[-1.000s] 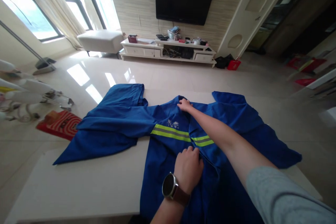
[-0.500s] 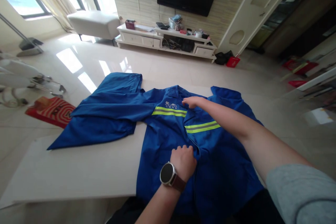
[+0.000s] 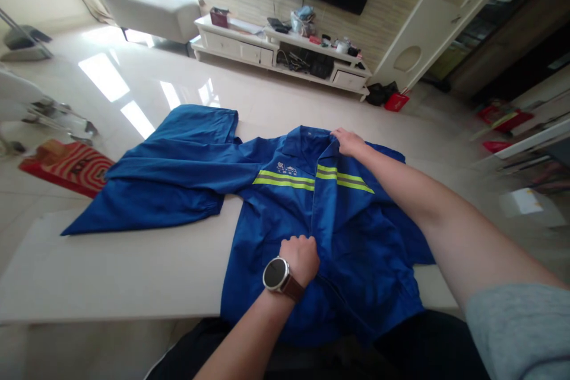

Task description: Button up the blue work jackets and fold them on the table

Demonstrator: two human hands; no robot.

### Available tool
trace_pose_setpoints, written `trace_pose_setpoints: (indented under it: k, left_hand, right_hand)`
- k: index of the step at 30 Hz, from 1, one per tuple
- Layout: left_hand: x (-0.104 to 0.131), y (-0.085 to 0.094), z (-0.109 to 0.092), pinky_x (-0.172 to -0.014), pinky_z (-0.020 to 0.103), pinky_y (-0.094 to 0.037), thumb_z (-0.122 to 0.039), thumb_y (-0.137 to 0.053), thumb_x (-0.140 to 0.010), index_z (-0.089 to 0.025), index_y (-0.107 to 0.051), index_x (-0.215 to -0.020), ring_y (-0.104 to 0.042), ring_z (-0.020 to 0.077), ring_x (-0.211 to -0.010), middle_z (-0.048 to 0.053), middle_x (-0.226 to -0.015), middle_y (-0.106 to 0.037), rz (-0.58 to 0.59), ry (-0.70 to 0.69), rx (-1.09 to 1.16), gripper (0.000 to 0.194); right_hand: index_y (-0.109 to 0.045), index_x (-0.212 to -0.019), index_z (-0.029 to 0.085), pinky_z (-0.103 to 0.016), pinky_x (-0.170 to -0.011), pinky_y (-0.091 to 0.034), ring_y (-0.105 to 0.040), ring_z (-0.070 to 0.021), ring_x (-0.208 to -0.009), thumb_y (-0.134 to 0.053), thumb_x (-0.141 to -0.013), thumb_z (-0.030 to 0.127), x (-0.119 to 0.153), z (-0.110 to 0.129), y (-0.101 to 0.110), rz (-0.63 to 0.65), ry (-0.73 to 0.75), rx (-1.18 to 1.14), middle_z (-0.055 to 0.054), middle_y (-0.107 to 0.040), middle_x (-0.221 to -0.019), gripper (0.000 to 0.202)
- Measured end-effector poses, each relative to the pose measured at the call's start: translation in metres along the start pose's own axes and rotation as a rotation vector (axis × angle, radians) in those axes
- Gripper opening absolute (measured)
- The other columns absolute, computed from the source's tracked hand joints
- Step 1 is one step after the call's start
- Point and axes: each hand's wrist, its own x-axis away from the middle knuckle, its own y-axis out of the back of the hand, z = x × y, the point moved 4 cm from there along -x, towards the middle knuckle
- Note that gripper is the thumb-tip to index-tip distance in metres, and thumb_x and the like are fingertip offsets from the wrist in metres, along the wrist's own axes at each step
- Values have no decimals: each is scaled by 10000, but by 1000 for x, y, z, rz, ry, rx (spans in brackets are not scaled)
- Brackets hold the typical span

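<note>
A blue work jacket [image 3: 267, 219] with yellow-green reflective stripes lies front side up before me, collar away from me. My left hand [image 3: 300, 260], with a watch [image 3: 276, 274] on its wrist, is closed on the front edge near the middle of the jacket. At the collar, my right hand [image 3: 350, 141] pinches the fabric on the right side. White lettering [image 3: 286, 168] shows above the left stripe. One sleeve stretches left over more blue cloth [image 3: 169, 214]; the other sleeve is partly hidden behind my right forearm.
Under the clothes is a white table [image 3: 120, 279]. A red patterned bag [image 3: 66, 169] stands at its left. Farther off are a low white TV cabinet [image 3: 231, 44], a padded bench [image 3: 149, 9] and a red box [image 3: 396, 101] on the glossy floor.
My right hand has moved up and right to the collar, drawing the right front panel with it, and its stripe now sits higher. My left hand still grips the front edge.
</note>
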Motion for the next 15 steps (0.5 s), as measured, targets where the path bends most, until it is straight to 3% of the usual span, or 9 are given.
trace_pose_setpoints:
  k: [3, 5, 7, 9, 11, 13, 15]
  left_hand:
    - [1, -5, 9, -895, 427, -569, -237, -521, -939, -162, -736, -1081, -719, 322, -1067, 162, -1134, -747, -5, -27, -45, 268]
    - [3, -13, 13, -888, 422, -580, -263, -544, -926, -156, -756, -1055, -728, 325, -1058, 174, -1130, -755, 8, -38, -91, 270]
    - [9, -24, 12, -877, 417, -587, -296, -580, -904, -149, -769, -1048, -734, 331, -1048, 191, -1119, -759, 15, -57, -135, 278]
    - [20, -41, 7, -861, 408, -590, -293, -615, -870, -150, -779, -1023, -743, 331, -1021, 191, -1095, -766, 36, -79, -154, 266]
    - [35, -65, -2, -833, 402, -592, -284, -656, -824, -157, -784, -974, -748, 332, -988, 180, -1044, -776, 83, -86, -141, 235]
    - [53, -95, -13, -804, 386, -591, -295, -734, -750, -167, -784, -927, -751, 327, -955, 162, -1003, -780, 146, -87, -129, 224]
    - [69, -126, -23, -845, 386, -581, -314, -773, -713, -191, -779, -954, -742, 315, -985, 137, -1031, -777, 135, -85, -132, 270]
  right_hand:
    - [-603, -1312, 28, -288, -934, -436, -583, -195, -1107, -541, -925, 50, 70, 37, 1, 76, 189, -6, -179, -591, -1379, 392]
    - [-693, -1175, 133, -270, -873, -456, -611, -206, -1029, -678, -913, 238, 141, 57, -1, 130, 275, -14, -120, -672, -1239, 283]
    - [-724, -1039, 183, -282, -823, -463, -635, -215, -951, -651, -944, 428, 224, 73, -8, 231, 362, -81, -91, -712, -1078, 273]
    - [-720, -1023, 205, -304, -801, -468, -648, -233, -923, -600, -937, 584, 307, 87, -23, 303, 331, -207, -84, -716, -997, 406]
    - [-698, -1120, 225, -345, -861, -480, -642, -274, -1017, -644, -844, 691, 376, 107, -44, 247, 240, -292, -93, -709, -1096, 545]
    - [-651, -1251, 287, -424, -920, -490, -604, -332, -1146, -706, -733, 729, 425, 135, -71, 179, 186, -307, -90, -680, -1255, 683]
    - [-643, -1233, 407, -449, -926, -494, -607, -330, -1170, -681, -779, 634, 448, 158, -95, 135, 100, -282, -32, -701, -1259, 509]
